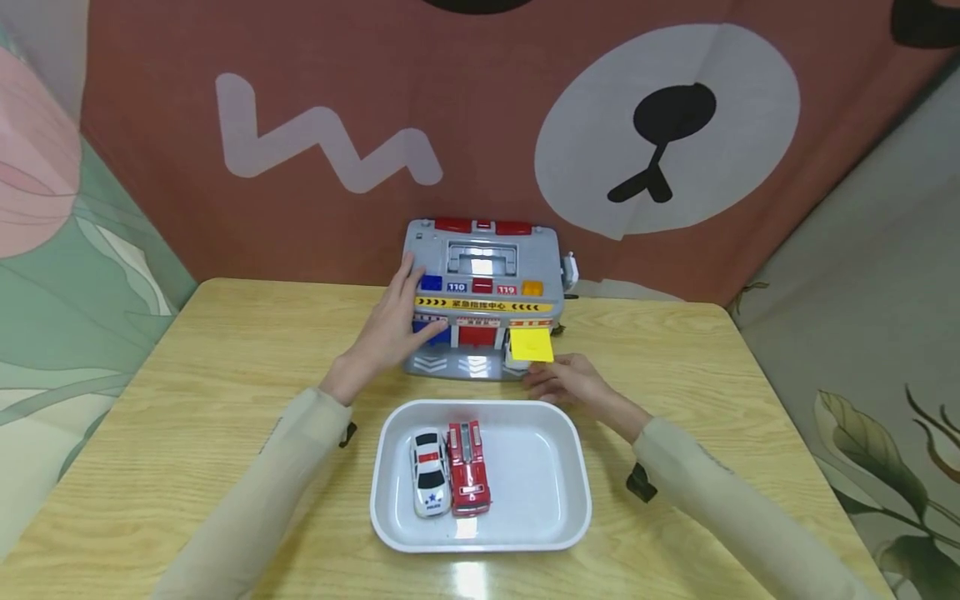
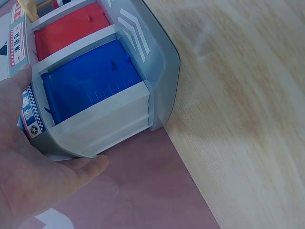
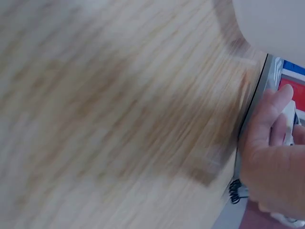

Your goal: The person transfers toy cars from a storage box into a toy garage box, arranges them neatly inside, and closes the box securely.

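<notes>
A grey toy emergency station (image 1: 480, 362) stands at the table's back, with blue and red doors down and a yellow door (image 1: 531, 344) raised at its right bay. My left hand (image 1: 386, 329) rests on the station's left side, fingers fairly straight and thumb across the front. In the left wrist view, the blue door (image 2: 93, 78) lies beside that hand. At the right bay, my right hand (image 1: 573, 383) pinches a white toy vehicle (image 1: 516, 354) beneath the yellow door. Most of the vehicle is hidden; a bit of it (image 3: 289, 117) shows between fingers in the right wrist view.
In front of the station a white tray (image 1: 540, 544) holds a white police car (image 1: 431, 473) and a red fire truck (image 1: 468, 468). A brown curtain (image 1: 480, 100) hangs right behind the station. The wooden table (image 1: 247, 375) extends to both sides.
</notes>
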A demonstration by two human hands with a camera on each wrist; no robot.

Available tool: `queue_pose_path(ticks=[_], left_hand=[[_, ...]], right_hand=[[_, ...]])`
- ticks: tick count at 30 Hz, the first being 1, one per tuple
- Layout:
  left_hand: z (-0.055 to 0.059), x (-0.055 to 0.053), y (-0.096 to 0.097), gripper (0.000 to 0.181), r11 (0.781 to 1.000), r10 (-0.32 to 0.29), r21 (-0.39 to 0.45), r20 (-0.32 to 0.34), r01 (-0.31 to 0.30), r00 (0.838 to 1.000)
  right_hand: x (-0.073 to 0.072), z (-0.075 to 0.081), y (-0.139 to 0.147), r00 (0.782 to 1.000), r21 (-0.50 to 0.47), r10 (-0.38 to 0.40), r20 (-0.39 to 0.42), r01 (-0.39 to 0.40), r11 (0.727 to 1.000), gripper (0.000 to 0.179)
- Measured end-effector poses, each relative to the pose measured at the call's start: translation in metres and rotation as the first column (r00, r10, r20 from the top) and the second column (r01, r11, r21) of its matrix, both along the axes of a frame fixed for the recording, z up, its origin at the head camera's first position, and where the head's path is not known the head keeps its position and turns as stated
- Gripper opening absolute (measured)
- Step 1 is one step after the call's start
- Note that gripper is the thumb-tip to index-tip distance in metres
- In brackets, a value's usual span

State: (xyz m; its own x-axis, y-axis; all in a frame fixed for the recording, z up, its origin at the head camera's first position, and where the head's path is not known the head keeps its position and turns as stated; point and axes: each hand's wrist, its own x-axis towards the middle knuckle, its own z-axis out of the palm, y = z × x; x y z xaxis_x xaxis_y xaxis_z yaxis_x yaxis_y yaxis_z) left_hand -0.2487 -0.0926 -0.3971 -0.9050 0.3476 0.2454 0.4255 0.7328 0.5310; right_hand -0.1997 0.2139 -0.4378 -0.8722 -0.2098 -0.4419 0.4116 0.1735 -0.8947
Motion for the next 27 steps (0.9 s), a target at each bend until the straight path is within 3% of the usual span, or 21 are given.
queue_pose_path(ticks=[3,11,18,27], left_hand=[[-0.001,-0.001,0.000,0.091,1.000,-0.001,0.003,-0.003,0.001,1.000],[-0.001,0.000,-0.001,0.091,1.000,-0.004,-0.005,-0.009,0.004,1.000],[-0.002,0.001,-0.004,0.091,1.000,0.002,-0.017,-0.024,-0.002,1.000],[0.001,0.001,-0.002,0.090,1.000,-0.011,-0.014,-0.014,0.011,1.000]], right_hand=[[0.000,0.002,0.004,0.999,-0.087,0.009,0.031,-0.006,0.996,0.047],[-0.005,0.009,0.020,0.982,-0.210,0.166,0.090,-0.144,0.967,0.087],[-0.011,0.013,0.016,0.969,-0.261,0.192,0.156,-0.147,0.954,0.100],[-0.017,0.014,0.014,0.963,-0.287,0.239,0.123,-0.196,0.938,0.102]])
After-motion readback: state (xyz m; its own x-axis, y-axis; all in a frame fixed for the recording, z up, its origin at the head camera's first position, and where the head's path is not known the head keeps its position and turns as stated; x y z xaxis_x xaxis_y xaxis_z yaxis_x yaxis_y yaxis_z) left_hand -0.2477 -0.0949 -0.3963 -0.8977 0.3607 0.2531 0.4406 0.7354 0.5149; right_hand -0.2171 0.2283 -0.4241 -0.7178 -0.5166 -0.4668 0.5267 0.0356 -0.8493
